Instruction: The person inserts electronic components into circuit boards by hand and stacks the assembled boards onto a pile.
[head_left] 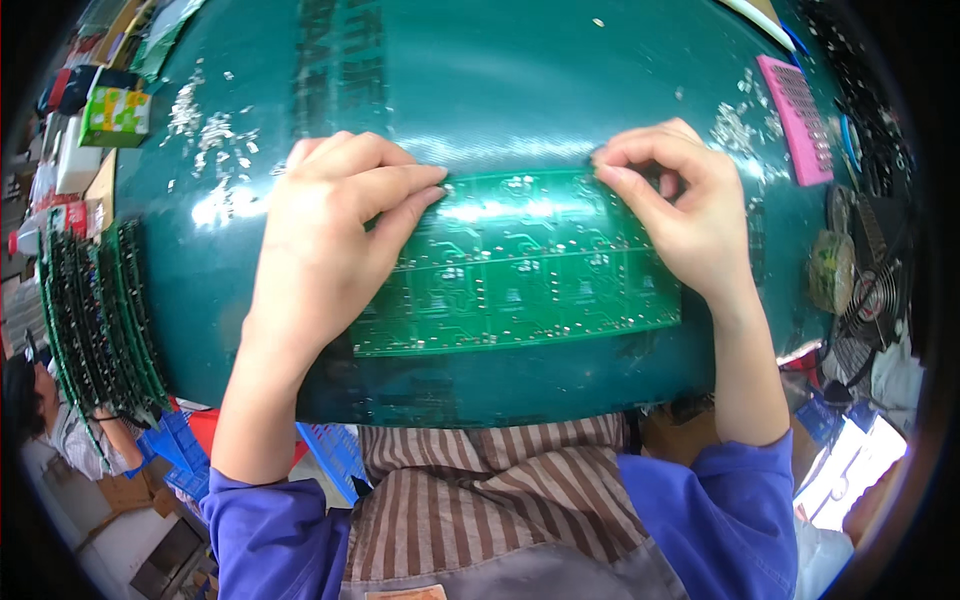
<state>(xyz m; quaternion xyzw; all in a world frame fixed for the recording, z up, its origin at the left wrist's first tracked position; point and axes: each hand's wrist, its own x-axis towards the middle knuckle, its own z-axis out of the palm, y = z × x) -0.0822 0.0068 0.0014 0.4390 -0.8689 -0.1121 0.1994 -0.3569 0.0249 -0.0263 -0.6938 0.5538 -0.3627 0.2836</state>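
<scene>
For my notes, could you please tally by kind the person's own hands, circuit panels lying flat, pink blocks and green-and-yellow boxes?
Left hand and right hand: 2
Circuit panel: 1
Pink block: 1
Green-and-yellow box: 1
Total: 5

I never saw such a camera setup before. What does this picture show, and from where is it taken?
This is no machine but a person's bare left hand and right hand. The view comes from a wide camera on the person's head, looking down; it bends straight edges. Both bend their fingers at the far edge of a green circuit board; whether they grip it or something tiny is unclear. Silvery bits and a pink block lie on the green table; more boards stand at left.
</scene>
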